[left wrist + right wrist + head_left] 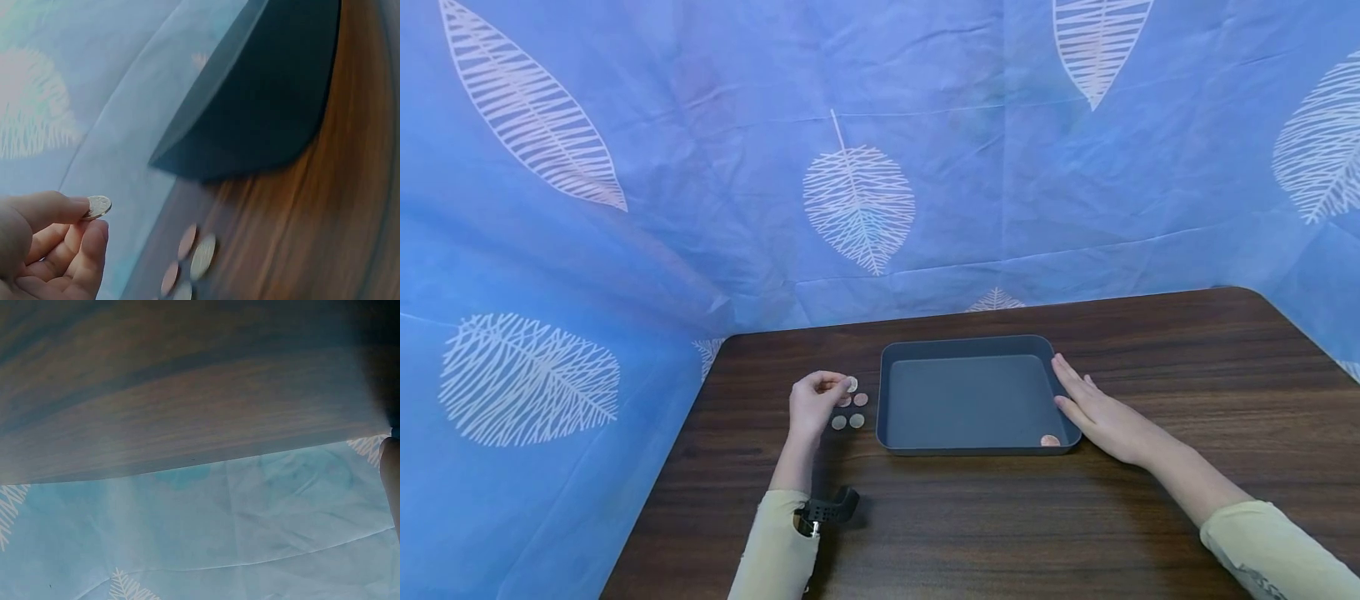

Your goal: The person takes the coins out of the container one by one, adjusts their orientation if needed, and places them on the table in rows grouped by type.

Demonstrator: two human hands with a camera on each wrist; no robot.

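My left hand (814,407) pinches a silver coin (100,207) between thumb and fingers, raised over the table left of the tray. Below it on the table lie several other coins, among them a copper coin (861,400) and a silver coin (857,421); the fingers partly cover one in the head view. The dark grey rectangular tray (966,404) holds one copper coin (1049,440) in its near right corner. With fingers straight, my right hand (1101,421) rests against the tray's right rim. Only a sliver of a finger (390,481) shows in the right wrist view.
The tray stands on a dark brown wood-grain table (970,525). A blue cloth (715,150) with white leaf prints hangs behind and beside the table. A black camera mount (831,507) sits on the left wrist, low over the tabletop.
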